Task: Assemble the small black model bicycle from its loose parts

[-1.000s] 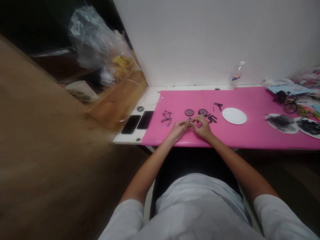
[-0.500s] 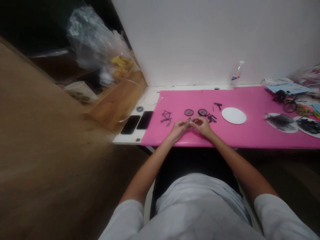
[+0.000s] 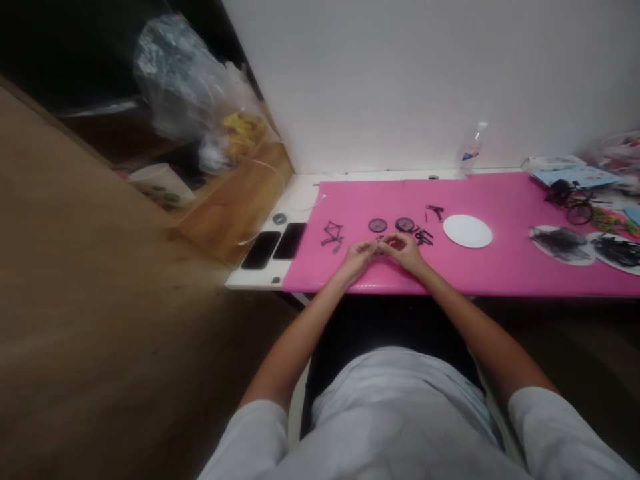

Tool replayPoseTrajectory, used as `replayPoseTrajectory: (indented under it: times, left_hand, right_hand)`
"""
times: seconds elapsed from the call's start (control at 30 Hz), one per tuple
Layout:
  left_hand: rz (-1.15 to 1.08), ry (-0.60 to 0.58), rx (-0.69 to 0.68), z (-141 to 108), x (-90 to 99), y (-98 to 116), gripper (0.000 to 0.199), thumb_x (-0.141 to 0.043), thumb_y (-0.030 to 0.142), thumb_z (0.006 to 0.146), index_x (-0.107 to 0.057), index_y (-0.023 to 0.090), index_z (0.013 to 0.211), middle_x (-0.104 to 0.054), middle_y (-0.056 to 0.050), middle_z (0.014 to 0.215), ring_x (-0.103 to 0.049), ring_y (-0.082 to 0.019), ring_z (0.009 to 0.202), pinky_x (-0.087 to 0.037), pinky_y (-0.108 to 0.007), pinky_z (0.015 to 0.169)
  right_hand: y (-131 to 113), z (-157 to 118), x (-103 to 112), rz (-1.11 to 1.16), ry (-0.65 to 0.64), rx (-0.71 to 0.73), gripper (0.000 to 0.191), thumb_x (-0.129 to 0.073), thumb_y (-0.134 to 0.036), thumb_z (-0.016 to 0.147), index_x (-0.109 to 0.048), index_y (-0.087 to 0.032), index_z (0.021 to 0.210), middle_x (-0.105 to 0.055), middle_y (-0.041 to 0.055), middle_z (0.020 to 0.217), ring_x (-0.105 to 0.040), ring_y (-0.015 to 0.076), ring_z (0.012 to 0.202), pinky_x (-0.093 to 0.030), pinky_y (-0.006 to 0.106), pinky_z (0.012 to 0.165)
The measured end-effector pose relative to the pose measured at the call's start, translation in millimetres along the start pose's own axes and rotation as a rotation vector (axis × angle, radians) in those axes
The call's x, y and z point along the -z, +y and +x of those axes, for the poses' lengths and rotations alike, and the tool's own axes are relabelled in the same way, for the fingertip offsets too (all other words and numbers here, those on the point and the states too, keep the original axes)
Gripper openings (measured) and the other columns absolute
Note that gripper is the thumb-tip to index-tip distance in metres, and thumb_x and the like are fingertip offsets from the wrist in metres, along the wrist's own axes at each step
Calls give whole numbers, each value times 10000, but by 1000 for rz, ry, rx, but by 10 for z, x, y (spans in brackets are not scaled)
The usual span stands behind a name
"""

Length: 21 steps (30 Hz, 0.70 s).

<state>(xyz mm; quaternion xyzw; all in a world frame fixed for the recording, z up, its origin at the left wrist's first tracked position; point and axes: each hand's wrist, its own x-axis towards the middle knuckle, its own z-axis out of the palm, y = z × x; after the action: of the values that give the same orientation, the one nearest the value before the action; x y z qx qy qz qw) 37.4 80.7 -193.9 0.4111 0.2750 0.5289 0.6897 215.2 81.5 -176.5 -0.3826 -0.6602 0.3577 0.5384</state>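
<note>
My left hand (image 3: 361,257) and my right hand (image 3: 404,249) meet over the front of the pink table cover (image 3: 390,282). Both sets of fingers are pinched on a small dark part (image 3: 381,249) between them, mostly hidden, its kind too small to make out. Just beyond lie a miniature bicycle wheel (image 3: 377,225) and a second wheel (image 3: 405,225) joined to more dark pieces. Several small dark parts (image 3: 425,237) rest right of my right hand. A miniature bicycle frame (image 3: 333,232) lies to the left.
Two phones (image 3: 261,250) lie on the white table's left end. To the right are a white round plate (image 3: 468,231), two plates of dark parts (image 3: 563,245) and an assembled toy bicycle (image 3: 577,201). A clear bottle (image 3: 473,143) stands by the wall.
Hardly anything differs. My hands stay together at the same place, with only a slight shift of the fingers around the small dark part.
</note>
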Motion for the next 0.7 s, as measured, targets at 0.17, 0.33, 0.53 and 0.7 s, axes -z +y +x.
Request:
replayPoseTrajectory:
  times: [0.17, 0.33, 0.53, 0.7]
  left_hand:
    - [-43, 3, 47, -6, -29, 31, 472, -994, 433, 673, -811, 123, 978, -787, -112, 966, -725, -184, 857, -572, -324, 864]
    - [-124, 70, 86, -13, -46, 107, 313, -934, 315, 782, -766, 119, 958, -757, -85, 901, -717, -172, 834, -561, -315, 845]
    - [-291, 126, 64, -9, -48, 229, 122, -797, 232, 914, -729, 153, 977, -707, -38, 840, -692, -135, 819, -527, -243, 784]
    - [-303, 177, 63, 13, -20, 214, 140, -797, 237, 914, -719, 152, 992, -699, -29, 815, -685, -124, 773, -529, -245, 765]
  right_hand:
    - [-37, -4, 13, -52, 46, 15, 418, -649, -626, 954, -709, -214, 911, -734, 47, 865, -682, 214, 818, -554, 351, 771]
    - [-165, 61, 172, -355, 73, 88, 317, -523, -458, 1057, -714, -211, 998, -735, 77, 964, -664, 239, 907, -542, 393, 850]
    - [-255, 172, 518, -773, -76, 128, 223, -581, -273, 1018, -779, -210, 1096, -709, 126, 1169, -585, 320, 1134, -467, 505, 1045]
    - [-111, 222, 838, -961, -186, 9, 257, -612, -289, 1019, -801, -233, 1184, -709, 138, 1173, -585, 340, 1113, -441, 537, 1070]
